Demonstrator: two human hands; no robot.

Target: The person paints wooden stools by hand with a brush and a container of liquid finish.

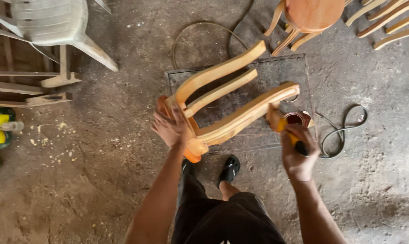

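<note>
Stool seat [191, 149] mostly hidden behind left hand [169, 128], brush [283, 125] blurred, its handle buried in right hand [297, 156], tin [297, 119] partly behind stool leg [249, 113], white chair [55, 27] and second stool [310, 16] cut off at top edge

We saw a pale wooden stool [222, 106] tipped on its side, curved legs pointing right, and a yellow-handled brush [283, 129] touching its lowest leg's end.
</note>
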